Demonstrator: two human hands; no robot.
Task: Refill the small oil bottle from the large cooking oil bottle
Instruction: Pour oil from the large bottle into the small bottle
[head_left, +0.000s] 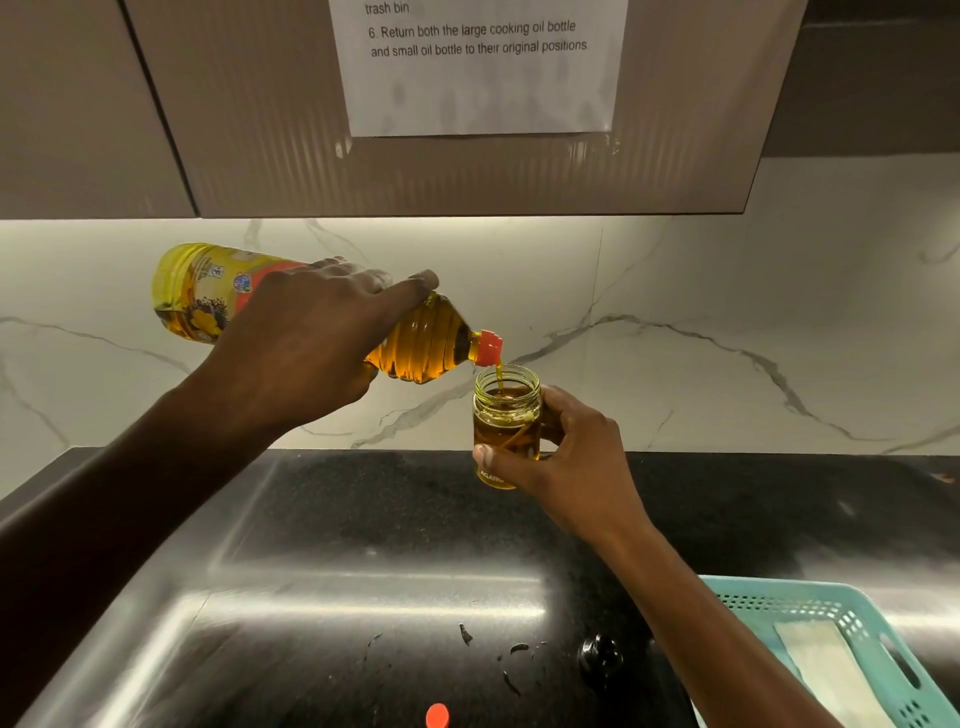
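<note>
My left hand (311, 338) grips the large cooking oil bottle (421, 343), which is tipped almost level with its red neck pointing right and down. A thin stream of golden oil runs from the neck into the small oil bottle (506, 415), an open glass jar. My right hand (566, 462) holds that jar upright in the air above the black counter, fingers wrapped around its lower half. The jar is mostly full of amber oil. A red cap (437, 716) lies on the counter near the bottom edge. A dark lid (600, 656) rests on the counter right of it.
The glossy black counter (363, 545) runs under both hands, with small dark scraps on it. A turquoise plastic basket (852, 618) holding a pale cloth sits at the lower right. A white marble backsplash stands behind. A paper instruction sheet (478, 67) hangs on the upper cabinet.
</note>
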